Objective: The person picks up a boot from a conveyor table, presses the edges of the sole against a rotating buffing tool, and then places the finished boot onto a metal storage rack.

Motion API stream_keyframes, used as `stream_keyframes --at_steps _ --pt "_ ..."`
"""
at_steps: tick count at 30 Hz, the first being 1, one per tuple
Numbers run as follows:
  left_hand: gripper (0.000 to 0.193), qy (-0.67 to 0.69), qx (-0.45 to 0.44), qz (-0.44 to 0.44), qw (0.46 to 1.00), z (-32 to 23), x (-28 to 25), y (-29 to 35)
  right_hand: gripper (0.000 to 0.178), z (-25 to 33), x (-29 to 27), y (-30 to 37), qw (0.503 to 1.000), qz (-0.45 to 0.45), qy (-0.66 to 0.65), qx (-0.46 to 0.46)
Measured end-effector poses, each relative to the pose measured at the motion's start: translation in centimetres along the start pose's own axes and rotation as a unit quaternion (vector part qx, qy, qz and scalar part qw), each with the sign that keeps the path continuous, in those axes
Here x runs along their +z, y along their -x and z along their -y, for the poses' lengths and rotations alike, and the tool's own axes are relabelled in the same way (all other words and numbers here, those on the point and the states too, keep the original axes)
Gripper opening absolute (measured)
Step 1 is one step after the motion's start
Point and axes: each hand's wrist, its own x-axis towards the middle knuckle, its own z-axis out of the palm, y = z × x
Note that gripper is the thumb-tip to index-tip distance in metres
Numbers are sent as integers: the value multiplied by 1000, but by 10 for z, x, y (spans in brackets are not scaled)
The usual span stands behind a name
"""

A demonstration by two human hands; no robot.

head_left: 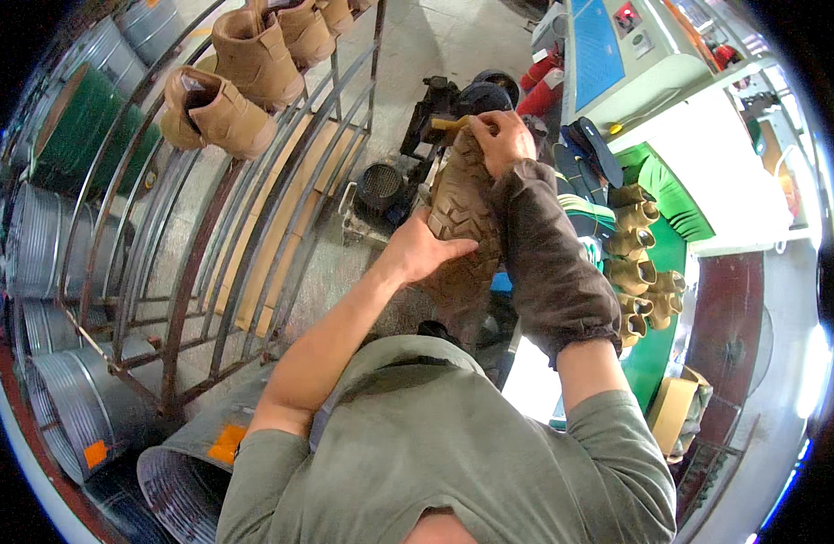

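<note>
In front of me a tan boot [460, 195] is turned with its lugged brown sole facing up. My left hand [421, 247] is closed round the near part of the boot, the thumb lying across the sole. At its far end my right hand [505, 142] grips with bent fingers; a dark sleeve cover [557, 254] wraps that forearm. A small yellowish piece [450, 123] juts out beside the right fingers; whether they touch it I cannot tell. Just beyond the boot stands a dark machine [428, 113], with a motor [380, 188] to its left.
A metal rack [195, 299] on the left carries several tan boots [253, 59] on top. Metal drums [95, 399] stand behind it. On the right, a green bench [673, 335] holds several boot pieces [630, 272] and dark insoles [598, 150]. Red cylinders [539, 91] stand ahead.
</note>
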Motion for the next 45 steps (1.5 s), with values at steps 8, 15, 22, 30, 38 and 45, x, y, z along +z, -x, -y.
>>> stream_keyframes --at_steps 8,15,22,30,38,45 --pt "68 28 4 -12 1000 33 6 5 26 -9 24 19 990 -56 3 -130" --pt "66 12 21 20 1000 32 -3 8 33 -12 26 35 969 -79 37 -230" --pt "76 56 69 20 996 80 2 -2 29 21 10 51 989 -37 7 -144" --pt "74 80 94 10 992 87 8 11 44 49 -13 84 985 -63 -22 -157" --pt "74 133 68 1 989 98 22 21 66 70 -39 118 988 -26 5 -150" --pt "80 88 79 -26 993 89 32 21 71 70 -39 113 978 -74 53 -185"
